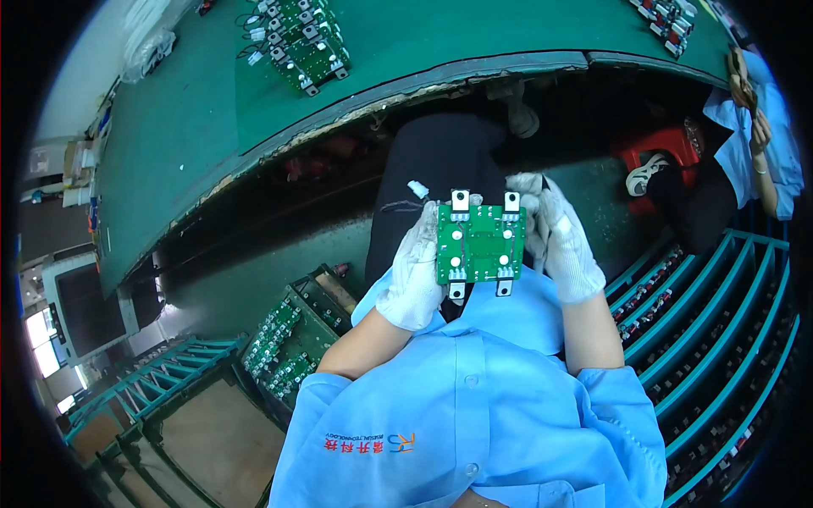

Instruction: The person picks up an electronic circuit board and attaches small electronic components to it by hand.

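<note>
A green circuit board [481,245] is held up in front of my body, with black-and-metal components standing out at its corners and white dots on its face. My left hand [415,275], in a white knit glove, grips the board's left edge. A white connector [417,190] on dark wires sticks out beyond the board's upper left corner. My right hand [563,241], gloved too, is closed at the board's right edge with its fingers curled; the fingertips are partly hidden.
Groups of similar boards [301,42] lie on the green workbench [195,110] ahead. More boards [275,339] sit on a stand at my left. A teal rack [711,322] stands at my right. A co-worker [754,144] sits at far right near a red stool [673,152].
</note>
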The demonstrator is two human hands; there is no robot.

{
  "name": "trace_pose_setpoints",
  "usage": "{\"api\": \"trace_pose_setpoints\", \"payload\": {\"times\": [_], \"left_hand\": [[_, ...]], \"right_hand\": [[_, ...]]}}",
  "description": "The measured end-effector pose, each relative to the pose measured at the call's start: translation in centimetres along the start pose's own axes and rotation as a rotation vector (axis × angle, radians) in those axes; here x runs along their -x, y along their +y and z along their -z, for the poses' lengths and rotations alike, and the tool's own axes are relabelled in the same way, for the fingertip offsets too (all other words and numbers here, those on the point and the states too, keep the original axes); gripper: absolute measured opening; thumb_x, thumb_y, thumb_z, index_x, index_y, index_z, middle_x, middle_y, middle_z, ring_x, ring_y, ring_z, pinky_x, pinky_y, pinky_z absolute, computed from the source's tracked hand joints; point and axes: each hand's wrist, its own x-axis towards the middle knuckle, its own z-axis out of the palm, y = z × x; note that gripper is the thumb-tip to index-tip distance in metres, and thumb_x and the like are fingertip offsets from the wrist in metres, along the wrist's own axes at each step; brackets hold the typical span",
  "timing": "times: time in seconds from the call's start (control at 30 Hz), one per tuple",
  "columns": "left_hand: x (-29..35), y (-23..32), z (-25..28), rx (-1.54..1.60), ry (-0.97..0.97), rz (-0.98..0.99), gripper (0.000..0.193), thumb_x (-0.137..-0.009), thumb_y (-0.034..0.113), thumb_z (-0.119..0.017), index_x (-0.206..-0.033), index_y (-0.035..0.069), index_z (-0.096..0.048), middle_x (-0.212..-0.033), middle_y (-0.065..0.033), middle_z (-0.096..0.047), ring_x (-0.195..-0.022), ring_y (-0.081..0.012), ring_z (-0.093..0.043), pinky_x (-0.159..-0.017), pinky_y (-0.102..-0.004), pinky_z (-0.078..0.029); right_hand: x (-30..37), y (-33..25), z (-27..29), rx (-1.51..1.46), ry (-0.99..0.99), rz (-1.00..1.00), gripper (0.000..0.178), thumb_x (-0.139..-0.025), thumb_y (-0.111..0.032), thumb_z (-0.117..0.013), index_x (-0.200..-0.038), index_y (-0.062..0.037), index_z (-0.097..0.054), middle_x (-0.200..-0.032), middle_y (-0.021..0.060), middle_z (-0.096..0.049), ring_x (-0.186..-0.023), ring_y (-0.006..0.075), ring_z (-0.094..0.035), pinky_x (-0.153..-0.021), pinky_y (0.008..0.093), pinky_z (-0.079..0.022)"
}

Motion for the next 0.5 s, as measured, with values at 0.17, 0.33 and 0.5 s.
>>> {"api": "trace_pose_setpoints", "payload": {"times": [0.17, 0.33, 0.5], "left_hand": [[-0.5, -0.4, 0.9, 0.255, -0.109, 0.051, 0.048, -0.100, 0.039, -0.034, -0.123, -0.001, -0.047, -0.120, -0.0159, -0.055, -0.109, -0.0279, -0.057, -0.094, -0.0421, -0.048], [0.0, -0.3, 0.9, 0.199, -0.128, 0.105, 0.049, -0.099, 0.039, -0.035, -0.123, -0.002, -0.046, -0.118, -0.0162, -0.056, -0.106, -0.0252, -0.059, -0.093, -0.0370, -0.049], [0.5, -0.3, 0.3, -0.091, -0.062, 0.017, 0.052, -0.097, 0.045, -0.038, -0.122, 0.000, -0.048, -0.114, -0.0141, -0.059, -0.102, -0.0201, -0.061, -0.089, -0.0322, -0.050]], "right_hand": [[1.1, -3.1, 0.8, 0.843, -0.071, 0.505, 0.045, -0.086, -0.021, -0.052, -0.123, 0.0031, -0.043, -0.081, 0.0114, -0.055, -0.066, 0.0269, -0.057, -0.064, 0.0338, -0.049], [1.8, -4.2, 0.3, 1.186, -0.199, 0.663, 0.041, -0.082, -0.015, -0.056, -0.118, 0.0026, -0.047, -0.094, 0.0230, -0.061, -0.078, 0.0386, -0.061, -0.067, 0.0422, -0.049], [2.4, -4.8, 0.4, 1.227, -0.241, 0.499, 0.035, -0.083, -0.015, -0.055, -0.113, 0.0017, -0.049, -0.083, 0.0189, -0.062, -0.071, 0.0377, -0.061, -0.063, 0.0418, -0.050]]}}
